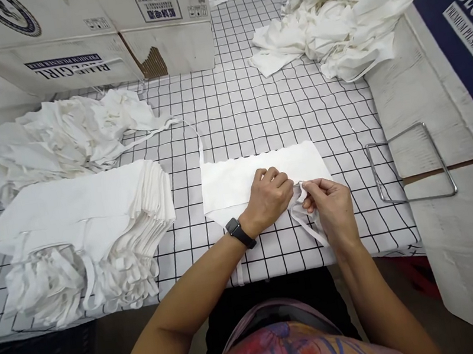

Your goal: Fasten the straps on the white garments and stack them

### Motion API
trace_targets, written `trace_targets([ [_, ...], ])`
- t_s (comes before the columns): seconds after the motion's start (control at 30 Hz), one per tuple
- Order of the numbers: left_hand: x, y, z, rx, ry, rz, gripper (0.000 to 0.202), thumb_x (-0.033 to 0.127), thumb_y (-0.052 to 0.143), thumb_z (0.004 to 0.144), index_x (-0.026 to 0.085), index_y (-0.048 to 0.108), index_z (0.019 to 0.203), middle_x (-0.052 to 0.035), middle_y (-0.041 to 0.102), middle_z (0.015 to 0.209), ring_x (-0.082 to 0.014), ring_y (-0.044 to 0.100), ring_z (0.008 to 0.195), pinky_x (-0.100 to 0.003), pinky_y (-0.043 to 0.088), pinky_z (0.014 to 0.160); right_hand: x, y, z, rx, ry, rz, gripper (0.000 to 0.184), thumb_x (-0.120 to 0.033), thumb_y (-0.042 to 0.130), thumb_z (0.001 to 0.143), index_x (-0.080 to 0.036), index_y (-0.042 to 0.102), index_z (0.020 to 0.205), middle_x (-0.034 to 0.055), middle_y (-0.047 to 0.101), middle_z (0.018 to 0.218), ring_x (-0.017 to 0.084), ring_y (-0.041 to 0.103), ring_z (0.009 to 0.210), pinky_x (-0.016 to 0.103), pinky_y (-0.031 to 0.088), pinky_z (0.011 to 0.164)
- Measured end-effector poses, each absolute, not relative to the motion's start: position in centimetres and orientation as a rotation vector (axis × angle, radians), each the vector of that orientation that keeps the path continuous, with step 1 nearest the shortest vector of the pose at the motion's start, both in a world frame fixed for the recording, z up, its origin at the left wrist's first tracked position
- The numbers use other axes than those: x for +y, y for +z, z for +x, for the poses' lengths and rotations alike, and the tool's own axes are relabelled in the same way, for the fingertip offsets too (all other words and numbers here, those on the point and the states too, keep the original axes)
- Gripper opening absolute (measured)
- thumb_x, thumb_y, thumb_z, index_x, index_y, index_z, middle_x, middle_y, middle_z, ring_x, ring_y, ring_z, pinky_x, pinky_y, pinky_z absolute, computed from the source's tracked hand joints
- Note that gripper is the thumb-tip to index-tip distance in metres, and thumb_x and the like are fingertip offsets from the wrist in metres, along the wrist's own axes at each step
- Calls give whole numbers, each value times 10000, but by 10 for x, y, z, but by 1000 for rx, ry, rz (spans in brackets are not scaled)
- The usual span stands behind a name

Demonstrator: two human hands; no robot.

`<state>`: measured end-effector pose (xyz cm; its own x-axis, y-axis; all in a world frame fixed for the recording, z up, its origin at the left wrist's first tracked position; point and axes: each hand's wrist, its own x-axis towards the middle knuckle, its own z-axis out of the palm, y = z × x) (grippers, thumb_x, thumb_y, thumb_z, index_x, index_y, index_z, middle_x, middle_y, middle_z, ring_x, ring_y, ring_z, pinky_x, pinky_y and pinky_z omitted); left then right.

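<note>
A folded white cloth piece (237,181) lies flat on the checked tablecloth (252,103) in front of me, with a long thin strap trailing up and to the left. My left hand (270,194), with a black watch on its wrist, rests closed on the cloth's lower right part. My right hand (329,205) pinches a white strap (305,221) that hangs from the cloth's lower right corner over the table's front edge. The two hands nearly touch at the strap.
A neat stack of folded white cloths (85,213) lies at the left, with a loose pile (63,135) behind it. Another loose heap (345,10) sits at the back right. Cardboard boxes (74,35) stand at the back left. A metal wire frame (409,164) rests on a carton (454,106) at the right.
</note>
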<state>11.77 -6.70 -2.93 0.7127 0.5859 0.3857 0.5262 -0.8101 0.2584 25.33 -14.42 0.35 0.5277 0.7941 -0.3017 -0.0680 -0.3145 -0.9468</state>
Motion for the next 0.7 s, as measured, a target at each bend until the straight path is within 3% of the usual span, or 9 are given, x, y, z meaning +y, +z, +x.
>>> trace_targets([
  [0.7, -68, -28, 119, 880, 769, 2817, 336, 156, 442, 1059, 178, 630, 780, -34, 693, 833, -194, 576, 885, -378, 395, 854, -143, 4, 251, -692, 952, -1709, 234, -345, 742, 836, -180, 675, 685, -16, 612, 508, 104, 522, 451, 226, 455, 494],
])
